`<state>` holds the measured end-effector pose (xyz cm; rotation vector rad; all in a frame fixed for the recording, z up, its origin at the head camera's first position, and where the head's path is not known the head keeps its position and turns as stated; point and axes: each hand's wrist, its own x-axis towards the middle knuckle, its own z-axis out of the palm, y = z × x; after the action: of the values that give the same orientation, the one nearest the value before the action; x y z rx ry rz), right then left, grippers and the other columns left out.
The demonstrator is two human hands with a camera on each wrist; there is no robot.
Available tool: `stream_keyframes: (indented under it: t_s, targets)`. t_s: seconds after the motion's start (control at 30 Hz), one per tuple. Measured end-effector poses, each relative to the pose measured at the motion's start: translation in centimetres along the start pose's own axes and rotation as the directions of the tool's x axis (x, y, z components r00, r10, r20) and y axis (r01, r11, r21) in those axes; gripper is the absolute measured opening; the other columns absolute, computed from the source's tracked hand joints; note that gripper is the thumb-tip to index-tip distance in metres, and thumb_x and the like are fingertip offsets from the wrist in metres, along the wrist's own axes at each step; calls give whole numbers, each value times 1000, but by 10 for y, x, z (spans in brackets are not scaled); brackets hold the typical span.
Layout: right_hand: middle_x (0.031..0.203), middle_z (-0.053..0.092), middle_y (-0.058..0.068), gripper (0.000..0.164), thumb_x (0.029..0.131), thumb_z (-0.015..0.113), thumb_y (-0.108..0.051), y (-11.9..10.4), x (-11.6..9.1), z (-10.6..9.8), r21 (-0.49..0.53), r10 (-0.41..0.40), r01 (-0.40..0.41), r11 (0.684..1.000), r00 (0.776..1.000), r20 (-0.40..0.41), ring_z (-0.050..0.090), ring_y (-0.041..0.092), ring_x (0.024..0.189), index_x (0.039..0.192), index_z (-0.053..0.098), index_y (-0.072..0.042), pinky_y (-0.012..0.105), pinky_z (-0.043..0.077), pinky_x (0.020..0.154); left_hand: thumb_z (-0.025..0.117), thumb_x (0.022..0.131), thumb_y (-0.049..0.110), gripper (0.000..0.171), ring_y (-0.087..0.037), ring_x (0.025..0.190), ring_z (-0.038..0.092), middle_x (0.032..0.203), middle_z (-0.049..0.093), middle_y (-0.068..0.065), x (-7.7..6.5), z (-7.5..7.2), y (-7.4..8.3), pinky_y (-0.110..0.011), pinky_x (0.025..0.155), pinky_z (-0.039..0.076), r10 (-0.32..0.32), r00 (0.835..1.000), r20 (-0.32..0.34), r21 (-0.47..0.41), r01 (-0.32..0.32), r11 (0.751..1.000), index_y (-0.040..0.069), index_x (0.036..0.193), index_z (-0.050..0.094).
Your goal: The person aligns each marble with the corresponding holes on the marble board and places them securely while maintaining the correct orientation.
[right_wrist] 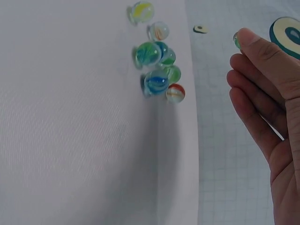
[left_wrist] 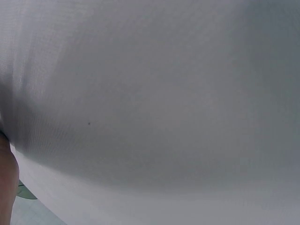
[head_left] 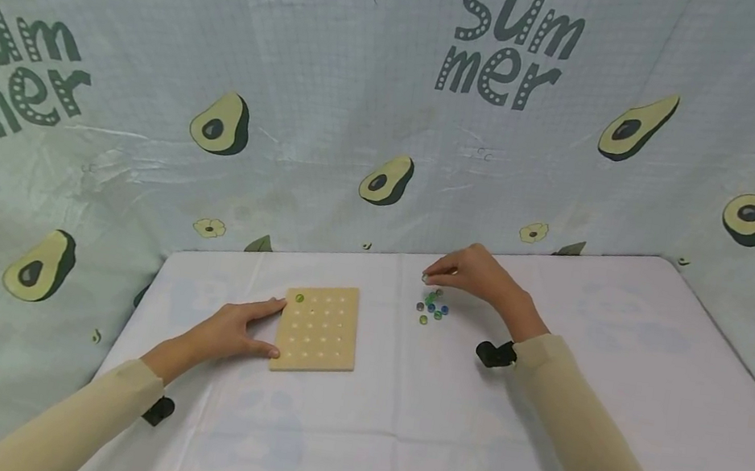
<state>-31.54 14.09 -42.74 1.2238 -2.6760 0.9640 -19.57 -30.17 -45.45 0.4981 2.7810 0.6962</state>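
Observation:
A square light wooden board (head_left: 317,332) with rows of small hollows lies on the table. One green marble (head_left: 300,298) sits near its far left corner. My left hand (head_left: 227,331) rests at the board's left edge, thumb and fingers spread and touching it. Only a sliver of that hand shows in the left wrist view. My right hand (head_left: 477,273) is raised above the table's far side. Between thumb and forefinger it pinches a clear greenish glass marble (right_wrist: 236,40). Beneath it lies a loose cluster of marbles, among them a blue one (right_wrist: 156,82) and a yellow one (right_wrist: 142,11).
A white cloth (head_left: 344,458) covers the table. Behind the far edge hangs a pale curtain (head_left: 313,79) printed with avocados and lettering. Black wrist devices (head_left: 495,355) sit on both forearms.

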Motion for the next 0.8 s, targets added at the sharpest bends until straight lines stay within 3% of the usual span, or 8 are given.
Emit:
stream_keyframes:
  t_s: [0.2, 0.47, 0.63, 0.8]
  targets:
    - [99, 79, -2, 19, 88, 81, -21, -6, 6, 5, 24, -5, 5, 1000, 1000, -8, 74, 8, 84, 105, 83, -12, 29, 61, 77, 85, 78, 51, 100, -41, 145, 38, 157, 40, -20, 0, -1, 0, -59, 113, 37, 15, 1000, -7, 5, -15, 1000, 9, 156, 41]
    - [98, 79, -5, 21, 89, 80, -26, -11, 15, 15, 16, 46, -46, 999, 999, 14, 70, 3, 80, 107, 83, -15, 25, 58, 72, 85, 78, 50, 99, -41, 145, 38, 158, 40, -20, -1, -1, -1, -59, 114, 37, 25, 1000, -11, 2, -25, 1000, 10, 157, 41]
    - [98, 79, -6, 20, 89, 80, -27, -15, 19, 21, 40, 23, -24, 999, 1000, 10, 71, 3, 82, 106, 83, -16, 25, 58, 72, 85, 78, 51, 97, -40, 145, 39, 158, 41, -18, -1, -1, -2, -59, 113, 38, 61, 998, -19, 0, -61, 998, 12, 156, 44]
    - [96, 79, -7, 19, 89, 81, -26, -19, 23, 27, 55, 25, -26, 998, 1000, 16, 70, 1, 81, 105, 83, -16, 24, 57, 71, 85, 76, 53, 97, -38, 145, 40, 157, 42, -16, 1, -2, -1, -58, 113, 38, 54, 999, -5, 5, -54, 999, 13, 155, 46]
